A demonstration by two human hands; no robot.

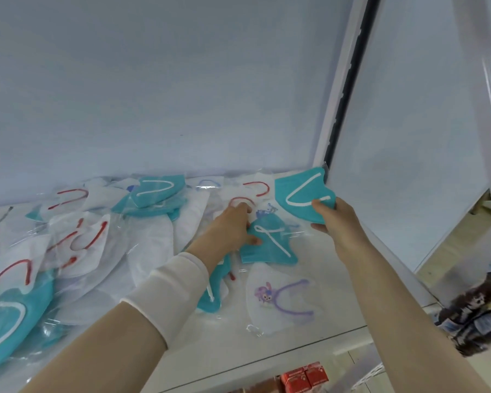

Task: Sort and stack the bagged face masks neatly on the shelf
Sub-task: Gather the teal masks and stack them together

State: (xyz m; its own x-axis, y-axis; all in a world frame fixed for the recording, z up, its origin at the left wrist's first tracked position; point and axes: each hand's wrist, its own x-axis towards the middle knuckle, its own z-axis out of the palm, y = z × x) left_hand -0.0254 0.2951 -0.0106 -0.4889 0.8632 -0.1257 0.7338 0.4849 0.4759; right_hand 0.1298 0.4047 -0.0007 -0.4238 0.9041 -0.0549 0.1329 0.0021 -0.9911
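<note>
Several bagged face masks lie scattered across a white shelf point(318, 316). My right hand point(335, 219) holds a teal bagged mask with white ear loops point(298, 191) up near the shelf's right back corner, thumb on top. My left hand point(233, 228) pinches the edge of another teal bagged mask point(270, 245) that lies on the shelf. A white mask with a purple cartoon print and purple loops point(278, 299) lies in front of it.
White masks with red loops point(77, 239) and more teal masks point(156, 194) are piled at the left and back. A white side panel point(408, 165) bounds the shelf on the right. Red boxes point(304, 375) sit on the shelf below; dark packaged goods point(471, 316) lie lower right.
</note>
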